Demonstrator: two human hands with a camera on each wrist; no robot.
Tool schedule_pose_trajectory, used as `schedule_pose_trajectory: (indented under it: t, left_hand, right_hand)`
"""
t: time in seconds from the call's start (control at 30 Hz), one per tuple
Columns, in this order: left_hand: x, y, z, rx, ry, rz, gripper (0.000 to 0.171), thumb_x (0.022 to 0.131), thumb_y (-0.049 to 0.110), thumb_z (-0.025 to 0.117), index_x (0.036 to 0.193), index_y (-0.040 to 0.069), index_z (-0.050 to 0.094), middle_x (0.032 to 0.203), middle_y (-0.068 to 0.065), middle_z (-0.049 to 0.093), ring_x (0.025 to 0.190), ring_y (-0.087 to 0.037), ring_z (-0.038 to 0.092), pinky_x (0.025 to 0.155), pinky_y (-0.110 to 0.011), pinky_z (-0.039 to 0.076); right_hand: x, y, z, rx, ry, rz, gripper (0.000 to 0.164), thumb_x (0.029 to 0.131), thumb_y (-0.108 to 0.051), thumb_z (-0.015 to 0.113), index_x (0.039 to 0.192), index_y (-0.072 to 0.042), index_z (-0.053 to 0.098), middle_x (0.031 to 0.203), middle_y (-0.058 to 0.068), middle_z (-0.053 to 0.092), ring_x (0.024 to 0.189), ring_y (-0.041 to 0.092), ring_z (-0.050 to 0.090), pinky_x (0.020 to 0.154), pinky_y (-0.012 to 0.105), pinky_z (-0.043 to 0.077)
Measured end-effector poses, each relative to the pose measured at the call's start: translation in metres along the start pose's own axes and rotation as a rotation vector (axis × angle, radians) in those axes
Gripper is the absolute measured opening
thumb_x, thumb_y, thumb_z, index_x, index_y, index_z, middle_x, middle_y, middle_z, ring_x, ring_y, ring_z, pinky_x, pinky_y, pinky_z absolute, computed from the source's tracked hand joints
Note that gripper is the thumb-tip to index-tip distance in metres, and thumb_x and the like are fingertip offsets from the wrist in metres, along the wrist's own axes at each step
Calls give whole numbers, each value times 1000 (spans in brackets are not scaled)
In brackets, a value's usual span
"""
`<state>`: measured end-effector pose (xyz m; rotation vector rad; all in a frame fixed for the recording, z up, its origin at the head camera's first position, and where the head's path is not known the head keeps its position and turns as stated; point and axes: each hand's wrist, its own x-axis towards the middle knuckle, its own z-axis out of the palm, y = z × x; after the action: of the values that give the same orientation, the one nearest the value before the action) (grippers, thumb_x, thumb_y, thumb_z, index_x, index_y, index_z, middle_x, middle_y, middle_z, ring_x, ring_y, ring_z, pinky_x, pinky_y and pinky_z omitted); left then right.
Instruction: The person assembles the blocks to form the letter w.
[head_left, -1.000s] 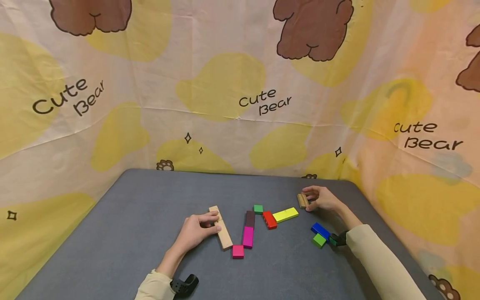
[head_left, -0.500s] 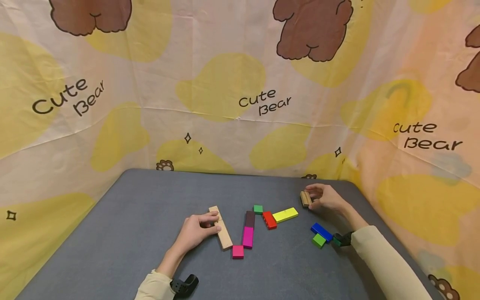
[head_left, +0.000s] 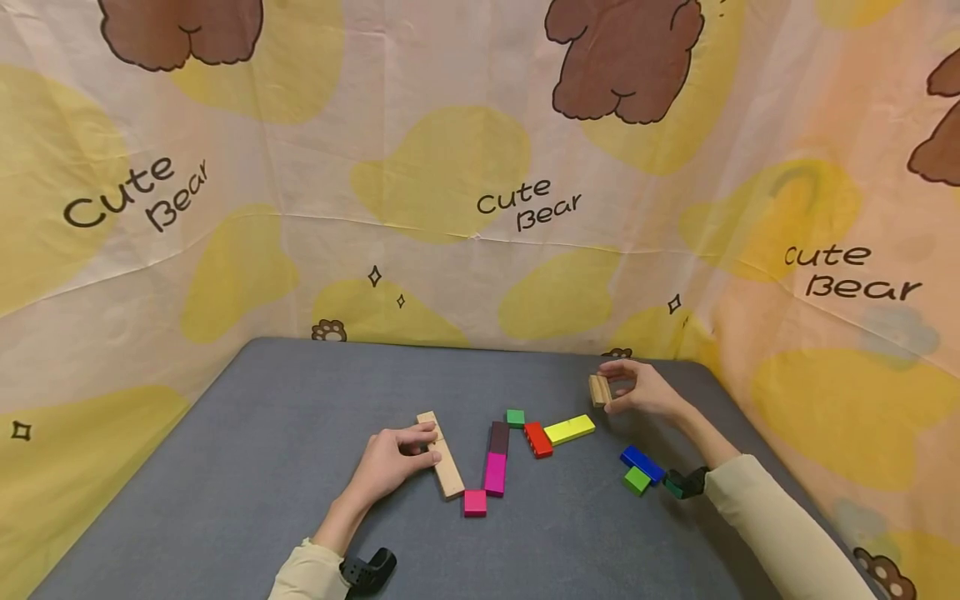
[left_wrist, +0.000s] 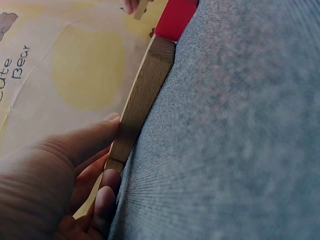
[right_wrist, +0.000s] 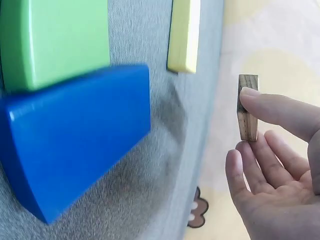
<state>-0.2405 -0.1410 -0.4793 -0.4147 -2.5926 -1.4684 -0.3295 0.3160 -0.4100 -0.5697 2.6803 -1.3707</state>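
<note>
My left hand [head_left: 393, 462] rests its thumb and fingertips on a row of pale wooden blocks [head_left: 448, 477] laid end to end on the table. In the left wrist view the thumb and fingers touch the near side of these blocks [left_wrist: 145, 95]. A pink block [head_left: 475, 502] sits at the row's near end. At the far right my right hand [head_left: 637, 390] pinches a small wooden block [head_left: 599, 391] between thumb and fingers. The right wrist view shows this block [right_wrist: 247, 107] raised, with the thumb on its face and fingertips under its lower end.
A zigzag line of magenta [head_left: 495, 473], dark brown [head_left: 499, 437], green [head_left: 515, 418], red [head_left: 537, 439] and yellow [head_left: 568, 429] blocks lies mid-table. Blue [head_left: 642, 463] and light green [head_left: 637, 480] blocks lie near the right wrist, with a dark green one partly hidden. Patterned cloth [head_left: 420, 183] hangs behind the table.
My right hand has lifted the small wooden block, shifting first right and then back left and farther away. My left hand and the row of blocks have not moved.
</note>
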Motion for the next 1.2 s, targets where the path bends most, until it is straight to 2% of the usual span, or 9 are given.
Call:
schedule_pose_trajectory:
  t: [0.17,0.33,0.57,0.73,0.9,1.2]
  left_hand:
    - [0,0,0,-2,0,0,37,80,25,84,114,12,76,124,1,66,87,-12,63,72,-28,46]
    - [0,0,0,1,-4,-5,37,80,26,84,114,13,77,124,1,66,86,-11,62,73,-28,46]
    - [0,1,-1,-9,-11,-8,37,80,26,84,115,13,76,125,1,65,90,-12,63,74,-29,47]
    - [0,1,-1,-9,-7,-7,37,80,25,84,115,13,76,125,1,66,92,-12,63,75,-30,47]
    - [0,2,-1,-15,-5,-8,38,80,25,84,114,13,76,125,2,66,92,-12,64,75,-29,47]
    - [0,1,-1,-20,-4,-10,37,80,25,84,114,13,76,125,3,66,90,-12,63,73,-28,46]
  right_hand:
    - [-3,-7,3,19,-8,-14,69,75,-1,84,136,3,52,133,21,55,121,43,51,94,50,45]
    - [-9,-13,7,28,4,-14,68,75,0,84,135,-1,54,133,19,56,118,40,54,92,49,47]
    - [-19,-17,14,26,1,-65,69,76,-7,86,135,5,52,131,19,57,115,41,56,90,49,47]
    - [-25,-19,22,48,12,-77,66,76,-6,85,134,3,55,132,18,57,115,40,56,90,44,49]
    - [-33,-25,35,58,-23,-87,63,78,-8,85,133,2,56,130,16,59,107,36,60,89,44,49]
    - [-49,-36,58,71,-115,-121,59,80,-9,83,132,0,56,127,13,60,113,33,56,89,47,49]
